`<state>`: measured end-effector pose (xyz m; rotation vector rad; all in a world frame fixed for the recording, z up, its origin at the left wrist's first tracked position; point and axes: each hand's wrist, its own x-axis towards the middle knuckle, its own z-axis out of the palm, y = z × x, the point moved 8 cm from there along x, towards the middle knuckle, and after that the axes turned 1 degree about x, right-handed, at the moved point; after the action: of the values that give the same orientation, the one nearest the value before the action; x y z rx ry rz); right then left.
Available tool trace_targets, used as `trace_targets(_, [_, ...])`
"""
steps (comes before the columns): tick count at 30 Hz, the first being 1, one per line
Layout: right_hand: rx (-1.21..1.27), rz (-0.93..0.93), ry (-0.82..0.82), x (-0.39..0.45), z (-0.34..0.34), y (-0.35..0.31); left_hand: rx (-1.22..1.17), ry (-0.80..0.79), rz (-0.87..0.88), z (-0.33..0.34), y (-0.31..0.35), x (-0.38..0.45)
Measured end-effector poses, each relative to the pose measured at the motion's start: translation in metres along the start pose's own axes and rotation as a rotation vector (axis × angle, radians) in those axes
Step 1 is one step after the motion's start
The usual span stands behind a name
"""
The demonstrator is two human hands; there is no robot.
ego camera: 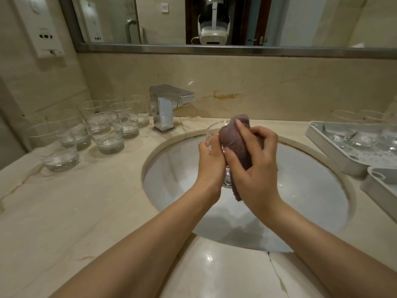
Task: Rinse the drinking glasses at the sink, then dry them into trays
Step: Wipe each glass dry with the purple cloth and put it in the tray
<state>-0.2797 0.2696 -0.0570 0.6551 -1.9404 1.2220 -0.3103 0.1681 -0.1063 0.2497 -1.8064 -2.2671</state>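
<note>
Your beige counter carries the round sink in the middle, two white trays at the right holding done glasses, and a cluster of waiting glasses at the far left beside the faucet. Above the basin, your left hand curls round the glass while your right hand grips the purple cloth pressed against it. A wet, smooth glass could slip from that one-handed hold and break in the basin; twisting the cloth too hard invites that.
</note>
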Motion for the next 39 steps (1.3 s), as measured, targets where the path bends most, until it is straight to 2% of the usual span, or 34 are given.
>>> trace_targets(2, [0.075,0.031,0.085,0.004,-0.011,0.006,-0.015,-0.032,-0.001,0.008,0.002,-0.007])
trace_targets(5, [0.298,0.327,0.180,0.013,-0.025,0.034,0.011,-0.087,0.024,0.021,0.000,-0.012])
trace_targets(10, [0.843,0.869,0.150,0.003,-0.005,0.065,0.055,-0.172,0.071,0.024,0.007,-0.016])
trace_targets(12, [0.947,1.034,0.087,-0.005,0.003,0.069,0.078,-0.231,0.067,0.027,0.009,-0.019])
trace_targets(15, [0.947,1.148,0.033,-0.012,0.009,0.078,0.230,-0.236,0.089,0.028,0.013,-0.018])
trace_targets(18, [0.876,1.122,0.077,-0.012,0.005,0.079,0.261,-0.161,0.101,0.019,0.013,-0.013])
trace_targets(21, [0.754,0.990,0.092,-0.004,-0.004,0.068,0.218,-0.103,0.106,0.013,0.011,-0.011])
trace_targets(23, [0.563,0.772,0.048,0.004,-0.010,0.054,0.178,-0.075,0.056,0.010,0.006,-0.007])
trace_targets(27, [0.154,0.218,-0.043,0.002,-0.002,0.010,0.000,-0.025,-0.038,0.001,-0.003,-0.002])
trace_targets(29, [0.094,0.084,-0.033,-0.001,0.001,0.003,-0.011,-0.061,-0.019,0.003,0.000,-0.005])
trace_targets(31, [0.185,0.136,0.023,0.005,-0.008,0.010,0.012,-0.103,-0.025,0.009,0.000,-0.009])
trace_targets(33, [0.325,0.313,0.050,0.014,-0.016,0.027,0.007,-0.178,-0.033,0.015,0.000,-0.010])
trace_targets(37, [0.767,0.678,0.079,0.020,-0.014,0.058,-0.021,-0.309,-0.037,0.026,-0.005,-0.012])
trace_targets(39, [0.744,0.708,0.082,0.023,-0.018,0.061,-0.053,-0.351,-0.019,0.027,0.001,-0.013])
